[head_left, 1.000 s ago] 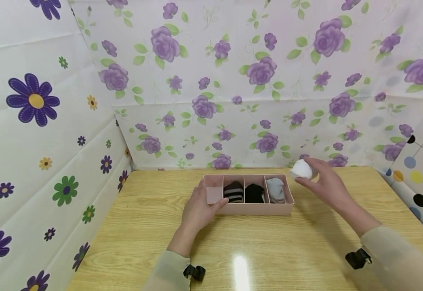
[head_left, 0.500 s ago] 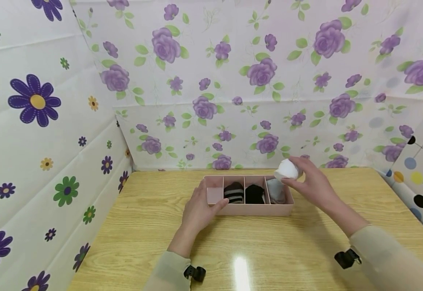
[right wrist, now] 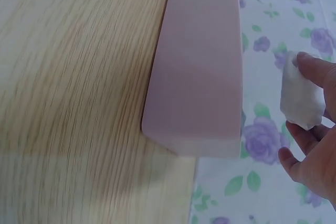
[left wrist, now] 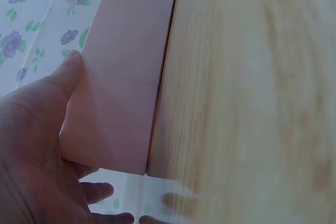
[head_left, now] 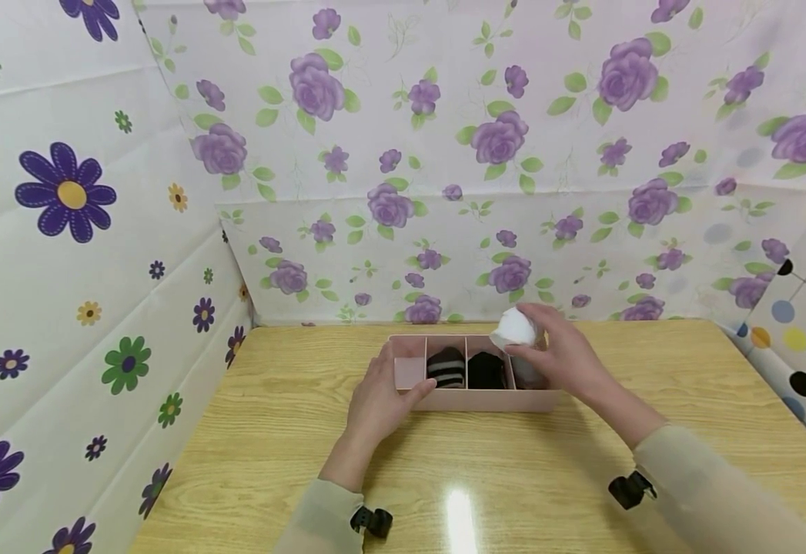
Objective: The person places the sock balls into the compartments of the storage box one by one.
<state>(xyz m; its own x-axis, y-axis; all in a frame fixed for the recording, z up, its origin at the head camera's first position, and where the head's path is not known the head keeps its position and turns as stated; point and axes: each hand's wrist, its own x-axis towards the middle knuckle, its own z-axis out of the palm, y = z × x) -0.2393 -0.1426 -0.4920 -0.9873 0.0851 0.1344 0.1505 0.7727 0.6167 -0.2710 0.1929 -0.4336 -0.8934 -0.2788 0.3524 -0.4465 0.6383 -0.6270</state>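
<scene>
A long pink divided box point(head_left: 486, 400) stands on the table, seen in the head view. My left hand point(head_left: 375, 396) rests at its left end, thumb over the front rim and fingers extended along the end wall. My right hand point(head_left: 565, 350) pinches a rolled white sock point(head_left: 516, 329) between thumb and fingers, above the box's right half. In the compartments sit a striped rolled sock point(head_left: 446, 368), a black one point(head_left: 486, 371) and a grey one point(head_left: 529, 374), which the right hand partly covers. Bare pink floor shows in the leftmost compartment. The right wrist view shows the white sock point(right wrist: 302, 93) held over the box's rim.
The box stands near the back of the wooden table point(head_left: 486, 477). Behind it rises a cloth backdrop point(head_left: 444, 154) with purple roses. Patterned cloths also flank the table on the left and right.
My right hand has carried the white sock leftward, from beside the box's right end to over its right half. The left hand and the box have stayed in place.
</scene>
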